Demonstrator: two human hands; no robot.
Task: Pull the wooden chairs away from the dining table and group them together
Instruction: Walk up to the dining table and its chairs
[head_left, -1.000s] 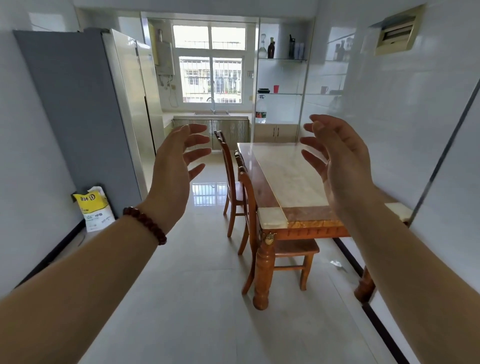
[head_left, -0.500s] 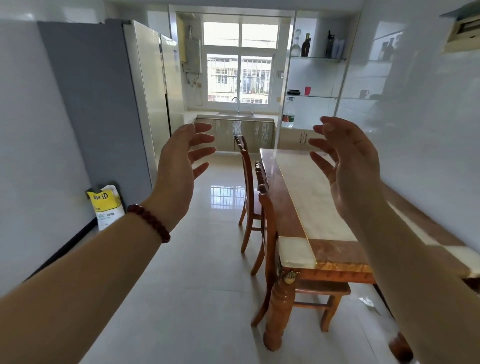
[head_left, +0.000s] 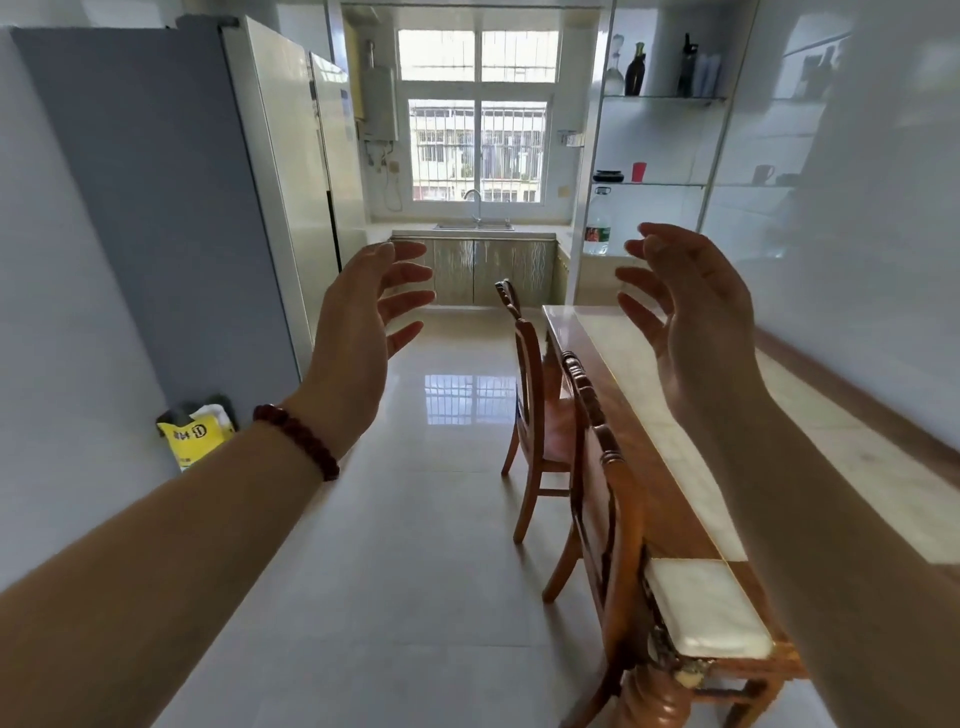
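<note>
Head view, the only one I have: my left hand (head_left: 358, 332) is raised in the air over the floor (head_left: 405, 545), palm turned inward, fingers (head_left: 410, 301) spread and slightly curled, holding nothing. A dark red bead bracelet (head_left: 298, 439) sits on that wrist. My right hand (head_left: 696, 322) is raised at about the same height above the table (head_left: 644, 395), palm facing the left one, fingers spread and loosely bent, likewise empty. Neither hand touches a chair. The table runs along the right wall, pale stone top with a wooden border and a carved wooden leg (head_left: 649, 696) at the near corner. Two wooden chairs stand along its left side, both tucked against the edge. The near chair (head_left: 608, 499) has its carved backrest just beside the table border, seat under the top. The far chair (head_left: 535, 410) stands further along the same side, seat partly under the table, back legs on the floor. A third backrest (head_left: 508, 296) shows beyond it at the table's far end; I cannot tell how close it stands to the table. To the left, a tall grey fridge (head_left: 156, 208) stands against the wall, with a yellow bag (head_left: 195, 434) on the floor at its base. At the far end are a window (head_left: 478, 119), a sink counter (head_left: 472, 231), and glass shelves (head_left: 660, 98) carrying bottles.
</note>
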